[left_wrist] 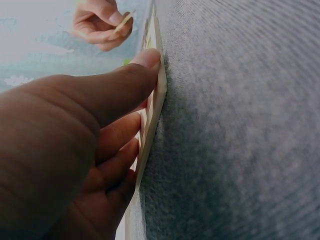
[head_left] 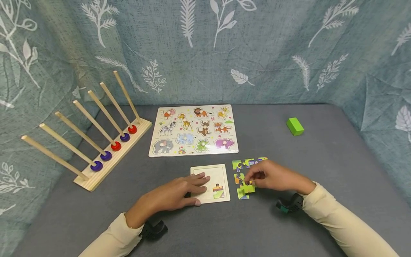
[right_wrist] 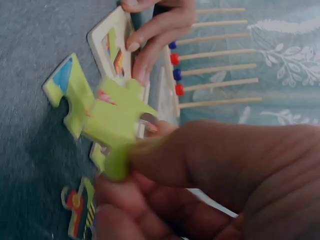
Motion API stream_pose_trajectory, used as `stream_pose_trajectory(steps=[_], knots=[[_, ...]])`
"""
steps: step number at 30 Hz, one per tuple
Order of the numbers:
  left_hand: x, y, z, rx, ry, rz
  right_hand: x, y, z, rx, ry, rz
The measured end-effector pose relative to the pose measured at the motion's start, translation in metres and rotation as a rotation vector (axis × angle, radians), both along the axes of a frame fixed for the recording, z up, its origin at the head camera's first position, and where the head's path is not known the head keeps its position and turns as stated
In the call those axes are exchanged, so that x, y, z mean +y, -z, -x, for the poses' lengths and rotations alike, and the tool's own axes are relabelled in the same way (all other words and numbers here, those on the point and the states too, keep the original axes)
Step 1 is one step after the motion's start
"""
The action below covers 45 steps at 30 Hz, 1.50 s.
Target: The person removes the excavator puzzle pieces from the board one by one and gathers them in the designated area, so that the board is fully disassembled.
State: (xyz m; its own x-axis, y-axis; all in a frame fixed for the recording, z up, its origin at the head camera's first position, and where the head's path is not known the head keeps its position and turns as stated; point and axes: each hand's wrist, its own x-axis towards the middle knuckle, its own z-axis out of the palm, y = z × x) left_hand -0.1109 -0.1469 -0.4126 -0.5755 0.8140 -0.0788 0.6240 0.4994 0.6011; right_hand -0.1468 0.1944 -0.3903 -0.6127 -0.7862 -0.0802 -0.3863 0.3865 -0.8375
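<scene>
My left hand rests flat on the left side of a square wooden puzzle tray, fingers spread over it and thumb at its front edge. Inside the tray, toward its right front, lies one jigsaw piece with green and brown on it. My right hand pinches a mostly green jigsaw piece between thumb and fingers, lifted above the table just right of the tray. Beneath and around it lie several loose pieces, among them a green-and-blue one; the right hand partly covers them.
Behind the tray lies an animal peg puzzle board. A wooden rack with upright dowels and red and blue rings stands at the left. A green block sits at the back right, before a patterned curtain.
</scene>
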Motion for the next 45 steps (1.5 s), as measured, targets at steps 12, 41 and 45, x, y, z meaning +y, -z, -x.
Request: stream_pose_trajectory(steps=[12, 41, 45], knots=[[-0.002, 0.003, -0.001, -0.005, -0.024, 0.023, 0.014, -0.001, -0.003, -0.009, -0.014, -0.088], [0.000, 0.000, 0.001, 0.072, 0.026, -0.032, 0.009, -0.005, -0.002, 0.054, -0.042, -0.156], [0.003, -0.001, 0.003, 0.064, 0.036, -0.030, -0.003, -0.001, -0.001, 0.085, -0.040, -0.122]])
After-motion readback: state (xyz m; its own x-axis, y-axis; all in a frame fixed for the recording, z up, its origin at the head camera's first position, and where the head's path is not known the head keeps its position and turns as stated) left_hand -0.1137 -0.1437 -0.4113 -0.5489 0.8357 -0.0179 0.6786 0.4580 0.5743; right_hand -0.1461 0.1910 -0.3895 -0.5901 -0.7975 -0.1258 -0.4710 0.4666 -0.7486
